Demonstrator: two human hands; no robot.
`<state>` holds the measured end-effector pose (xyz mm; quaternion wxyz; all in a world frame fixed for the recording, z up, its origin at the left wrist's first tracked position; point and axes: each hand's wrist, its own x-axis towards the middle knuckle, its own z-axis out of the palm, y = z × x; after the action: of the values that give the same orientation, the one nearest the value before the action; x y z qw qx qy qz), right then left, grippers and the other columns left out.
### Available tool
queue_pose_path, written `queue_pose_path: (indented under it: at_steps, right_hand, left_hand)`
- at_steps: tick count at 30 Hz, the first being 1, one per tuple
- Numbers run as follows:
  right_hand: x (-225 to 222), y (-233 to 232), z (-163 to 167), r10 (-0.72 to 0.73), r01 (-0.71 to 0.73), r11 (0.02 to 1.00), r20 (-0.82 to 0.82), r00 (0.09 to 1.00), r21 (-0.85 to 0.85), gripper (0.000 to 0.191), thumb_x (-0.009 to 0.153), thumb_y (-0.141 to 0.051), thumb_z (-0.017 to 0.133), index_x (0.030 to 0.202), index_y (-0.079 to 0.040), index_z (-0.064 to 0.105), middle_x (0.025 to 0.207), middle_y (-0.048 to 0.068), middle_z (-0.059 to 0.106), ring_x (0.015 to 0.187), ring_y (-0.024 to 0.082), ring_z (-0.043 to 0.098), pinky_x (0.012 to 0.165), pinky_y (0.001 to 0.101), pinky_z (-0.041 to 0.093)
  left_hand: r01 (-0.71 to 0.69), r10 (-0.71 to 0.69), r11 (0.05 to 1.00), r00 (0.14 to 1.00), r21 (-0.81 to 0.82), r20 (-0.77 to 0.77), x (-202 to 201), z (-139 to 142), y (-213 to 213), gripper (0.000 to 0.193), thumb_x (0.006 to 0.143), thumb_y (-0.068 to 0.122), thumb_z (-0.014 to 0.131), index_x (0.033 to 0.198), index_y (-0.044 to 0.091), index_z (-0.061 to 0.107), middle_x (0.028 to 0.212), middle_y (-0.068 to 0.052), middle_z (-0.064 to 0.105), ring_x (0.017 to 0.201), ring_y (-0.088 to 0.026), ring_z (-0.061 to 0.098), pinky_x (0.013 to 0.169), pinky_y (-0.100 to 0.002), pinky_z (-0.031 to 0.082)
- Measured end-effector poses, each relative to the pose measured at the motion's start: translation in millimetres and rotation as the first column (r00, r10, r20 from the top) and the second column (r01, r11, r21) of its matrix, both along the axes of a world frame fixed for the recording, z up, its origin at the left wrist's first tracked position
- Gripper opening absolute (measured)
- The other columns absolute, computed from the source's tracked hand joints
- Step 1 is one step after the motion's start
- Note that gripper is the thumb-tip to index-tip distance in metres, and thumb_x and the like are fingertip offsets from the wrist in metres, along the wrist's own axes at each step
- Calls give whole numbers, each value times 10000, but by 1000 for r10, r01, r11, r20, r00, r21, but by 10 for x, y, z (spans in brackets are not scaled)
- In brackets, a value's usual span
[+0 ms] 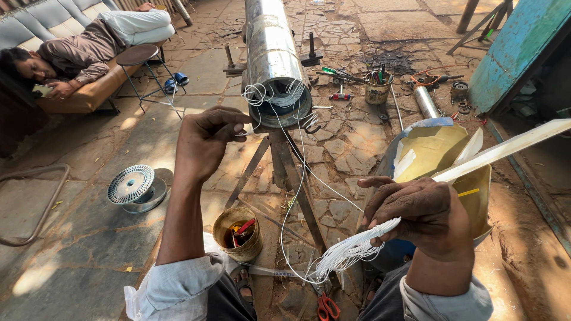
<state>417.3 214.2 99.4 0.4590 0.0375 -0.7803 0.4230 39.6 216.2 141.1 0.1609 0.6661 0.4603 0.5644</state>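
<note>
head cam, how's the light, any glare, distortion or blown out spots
Head view: hard sunlight throws dappled shadows over the stone floor; glare streaks the metal cylinder and nearly blows out the white strip above the right hand; the wide lens bends the edges; the left hand and the white wire bundle look sharp.

Bare stone floor [89, 261] at lower left leaves open room. At centre, the metal cylinder [273, 59] on its stand [291, 178], with hanging white threads [300, 172], blocks passage; a tin can [238, 233] sits below and a lined bucket [440, 160] crowds the right.
</note>
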Motion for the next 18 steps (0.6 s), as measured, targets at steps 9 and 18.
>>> queue_pose_path:
  at_steps: [9,18]
  right_hand:
    - [-104,-52,7,2,-3,1000,42,999,14,207,861,-134,827,1060,-86,796,875,61,808,899,211,795,1220,527,442]
    - [-444,-277,0,-144,147,989,137,980,-12,168,873,-180,817,1004,-79,791,851,35,808,864,183,802,1158,471,491]
  left_hand:
    - [60,-76,997,901,51,427,103,-105,-35,397,897,-73,690,1280,0,619,1253,-114,693,1095,-190,708,920,-331,633]
    - [48,-45,994,998,102,-31,1042,-580,-1530,364,750,28,810,1103,-8,733,1105,-147,727,1006,-252,748,854,-319,576]
